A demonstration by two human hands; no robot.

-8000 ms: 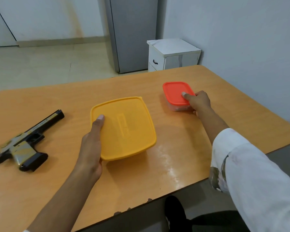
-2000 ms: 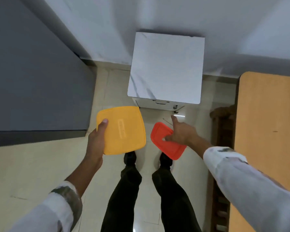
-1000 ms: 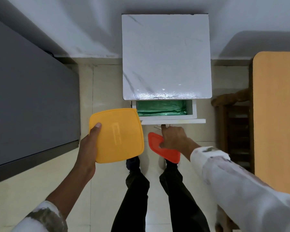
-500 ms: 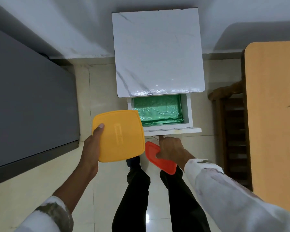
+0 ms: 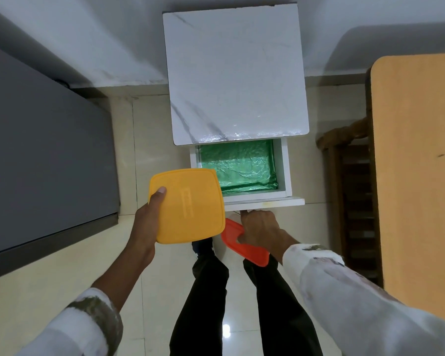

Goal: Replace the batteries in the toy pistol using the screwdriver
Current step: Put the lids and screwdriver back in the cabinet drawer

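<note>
I stand over a white bedside cabinet (image 5: 235,73) whose top drawer (image 5: 284,170) is pulled out, showing a green foil lining (image 5: 238,167). My left hand (image 5: 145,222) grips a yellow lidded box (image 5: 188,205) by its left edge, thumb on the lid, just left of the drawer front. My right hand (image 5: 261,228) holds a small red lidded box (image 5: 244,246) while one finger reaches to the drawer front (image 5: 280,201). The toy pistol and the screwdriver are out of view.
A wooden table (image 5: 416,163) runs down the right side, with a dark wooden chair (image 5: 352,188) between it and the cabinet. A grey fridge side (image 5: 44,150) fills the left. My legs and shoes stand on the tiled floor (image 5: 129,265) below the drawer.
The drawer has slid further out, showing more of the green lining. Both hands still carry their boxes; earlier they picked these up from the table and brought them to the cabinet.
</note>
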